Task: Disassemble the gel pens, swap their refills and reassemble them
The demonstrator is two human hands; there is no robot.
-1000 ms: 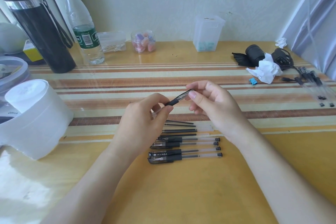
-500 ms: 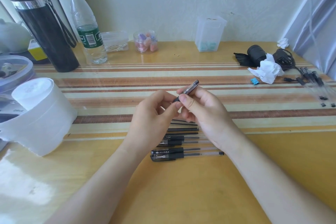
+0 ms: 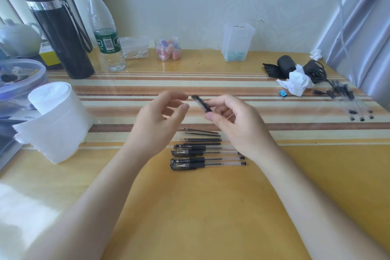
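Observation:
My right hand [image 3: 234, 118] pinches a short dark pen part [image 3: 201, 103] above the table, its free end pointing up and left. My left hand [image 3: 160, 120] hovers just left of it with fingers loosely curled, holding nothing. Below the hands lie several loose black refills [image 3: 200, 136] in a row. Nearer to me lie several capped gel pens [image 3: 202, 156] side by side, caps to the left. Several clear empty pen barrels [image 3: 350, 101] lie at the far right of the table.
A white tissue roll [image 3: 52, 120] stands at the left, with a black flask [image 3: 59, 31] and a water bottle [image 3: 105, 34] behind it. Small jars [image 3: 167, 48] and a clear box [image 3: 238, 42] line the wall. Crumpled tissue [image 3: 295, 82] and a black charger [image 3: 314, 72] lie at right.
My left hand has let go of the pen part and drawn slightly left. My right hand has turned the part so its free end now points up-left instead of up-right.

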